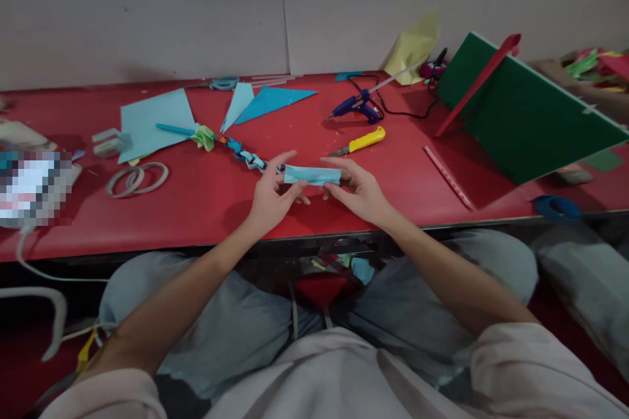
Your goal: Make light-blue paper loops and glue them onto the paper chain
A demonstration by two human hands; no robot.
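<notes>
A light blue folded paper strip [312, 175] is stretched level between my two hands, over the front of the red table. My left hand [275, 195] pinches its left end between thumb and fingers. At the other end, my right hand [358, 187] grips it the same way. Just behind my left hand lies a chain of blue paper links [249, 158], joined to a green paper piece [203, 137] and a blue paper stick [174, 129]. The near end of the chain is partly hidden by my left hand.
A yellow utility knife [366, 139] and a blue glue gun [354, 105] lie beyond my hands. Tape rolls [137, 179] and light blue paper [157, 119] are left. A ruler [448, 178] and a leaning green board [531, 108] stand right. The table's front edge [324, 236] runs close below.
</notes>
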